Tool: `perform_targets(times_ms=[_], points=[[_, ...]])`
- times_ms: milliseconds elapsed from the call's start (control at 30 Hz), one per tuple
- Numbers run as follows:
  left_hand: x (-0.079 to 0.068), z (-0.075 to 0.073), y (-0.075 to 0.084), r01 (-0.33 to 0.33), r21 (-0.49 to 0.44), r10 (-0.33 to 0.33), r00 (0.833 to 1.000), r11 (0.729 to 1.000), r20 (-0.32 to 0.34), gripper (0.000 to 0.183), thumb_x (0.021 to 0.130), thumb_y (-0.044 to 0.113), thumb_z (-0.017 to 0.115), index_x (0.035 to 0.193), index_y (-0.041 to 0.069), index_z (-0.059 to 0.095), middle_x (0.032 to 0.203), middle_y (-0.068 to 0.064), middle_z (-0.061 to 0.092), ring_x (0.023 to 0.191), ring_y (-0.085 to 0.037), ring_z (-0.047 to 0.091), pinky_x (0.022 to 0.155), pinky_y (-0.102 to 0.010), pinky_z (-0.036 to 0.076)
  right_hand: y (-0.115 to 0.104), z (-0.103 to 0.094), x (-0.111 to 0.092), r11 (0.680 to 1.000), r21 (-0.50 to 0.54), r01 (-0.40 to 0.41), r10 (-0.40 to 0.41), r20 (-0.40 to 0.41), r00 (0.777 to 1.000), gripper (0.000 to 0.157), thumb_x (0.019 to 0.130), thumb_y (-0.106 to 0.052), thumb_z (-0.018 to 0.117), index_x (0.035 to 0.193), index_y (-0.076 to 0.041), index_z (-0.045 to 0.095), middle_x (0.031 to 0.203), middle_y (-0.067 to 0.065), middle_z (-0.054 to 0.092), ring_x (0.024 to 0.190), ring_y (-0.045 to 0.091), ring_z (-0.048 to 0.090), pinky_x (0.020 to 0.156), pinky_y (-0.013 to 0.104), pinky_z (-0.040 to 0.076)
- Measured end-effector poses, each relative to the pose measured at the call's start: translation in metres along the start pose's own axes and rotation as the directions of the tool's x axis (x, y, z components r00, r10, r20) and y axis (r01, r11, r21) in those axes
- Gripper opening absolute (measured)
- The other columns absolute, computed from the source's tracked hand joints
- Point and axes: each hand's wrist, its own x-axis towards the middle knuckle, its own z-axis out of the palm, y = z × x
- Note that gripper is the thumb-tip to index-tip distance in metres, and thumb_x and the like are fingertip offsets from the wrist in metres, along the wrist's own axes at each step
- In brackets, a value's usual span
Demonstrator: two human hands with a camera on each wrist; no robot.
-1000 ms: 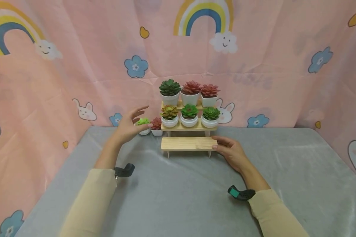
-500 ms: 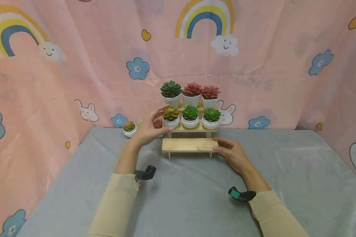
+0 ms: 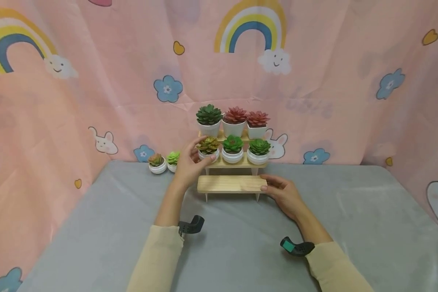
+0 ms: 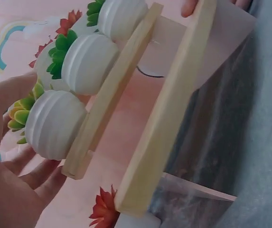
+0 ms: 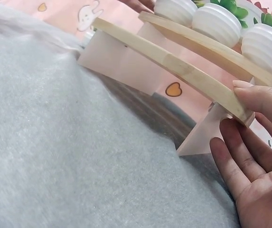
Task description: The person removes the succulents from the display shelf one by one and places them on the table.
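Left hand: we are seeing the left hand (image 3: 188, 167), slightly left of centre, cupping the potted yellow-green succulent (image 3: 208, 144), its thumb and half-bent fingers curving round opposite sides; we are not managing to tell how firmly it is pressing.
Left arm: we are finding its beige sleeve (image 3: 157, 257) slanting up from the bottom edge.
Right hand: we are watching the right hand (image 3: 282, 194), right of centre, pinching the near end of the lowest board (image 3: 228, 183), its gap narrow.
Right arm: we are seeing it angling inward from the lower right.
Succulents: we are noting the yellow-green one standing leftmost in the middle row, mid-frame, beside two green succulents (image 3: 232, 144).
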Motion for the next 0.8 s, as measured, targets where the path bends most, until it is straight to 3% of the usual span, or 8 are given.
perform_targets(times_ms=[100,200,333,500,667,800], points=[[-0.002,0.002,0.001,-0.03,0.083,0.027,0.999,0.996,0.041,0.067,0.09,0.019,0.077,0.15,0.02,0.048,0.156,-0.011,0.042,0.14,-0.033,0.045,0.11,-0.054,0.046,0.0,0.0,-0.002,1.0,0.002,0.0,0.0,-0.004,1.0,0.057,0.096,-0.007,0.067,0.144,0.013,0.045,0.15,0.023,0.042,0.118,0.003,0.055,0.095,0.015,0.052],[-0.004,0.006,0.004,-0.045,0.214,0.032,0.997,0.976,0.063,0.07,0.091,0.022,0.076,0.153,0.026,0.044,0.158,-0.008,0.041,0.145,-0.03,0.042,0.115,-0.056,0.041,-0.001,0.001,-0.003,1.0,0.006,0.002,-0.002,0.002,1.0,0.058,0.096,-0.008,0.067,0.145,0.013,0.044,0.151,0.024,0.041,0.117,0.003,0.056,0.095,0.015,0.052],[-0.006,0.011,0.006,-0.046,0.314,0.039,0.999,0.948,0.027,0.066,0.092,0.023,0.075,0.151,0.03,0.045,0.156,-0.007,0.044,0.145,-0.031,0.043,0.115,-0.057,0.042,-0.001,0.001,-0.002,1.0,0.019,0.005,-0.005,0.002,1.0,0.058,0.096,-0.008,0.067,0.145,0.013,0.044,0.148,0.021,0.044,0.117,0.003,0.056,0.095,0.015,0.053],[-0.007,0.013,0.005,-0.035,0.29,0.047,0.998,0.956,-0.034,0.061,0.091,0.02,0.076,0.146,0.029,0.051,0.149,-0.009,0.051,0.139,-0.032,0.05,0.11,-0.051,0.049,-0.001,0.001,-0.001,1.0,0.015,0.003,-0.002,-0.003,1.0,0.057,0.095,-0.007,0.068,0.144,0.013,0.045,0.144,0.016,0.048,0.117,0.004,0.057,0.095,0.016,0.053],[-0.007,0.011,0.005,-0.012,0.26,0.028,0.998,0.966,-0.057,0.06,0.089,0.018,0.079,0.143,0.027,0.055,0.147,-0.009,0.055,0.135,-0.028,0.053,0.109,-0.048,0.05,-0.002,0.001,-0.002,1.0,0.008,0.001,-0.001,0.005,1.0,0.058,0.096,-0.008,0.067,0.145,0.013,0.044,0.148,0.019,0.045,0.117,0.003,0.056,0.095,0.015,0.053],[-0.007,0.006,0.009,0.012,0.259,0.0,0.999,0.966,-0.047,0.062,0.088,0.016,0.079,0.143,0.028,0.055,0.136,-0.008,0.062,0.106,-0.024,0.062,0.089,-0.038,0.056,-0.003,0.001,-0.001,1.0,0.004,-0.004,0.004,0.0,1.0,0.058,0.096,-0.009,0.067,0.145,0.012,0.044,0.148,0.018,0.044,0.118,0.004,0.055,0.095,0.014,0.052]])
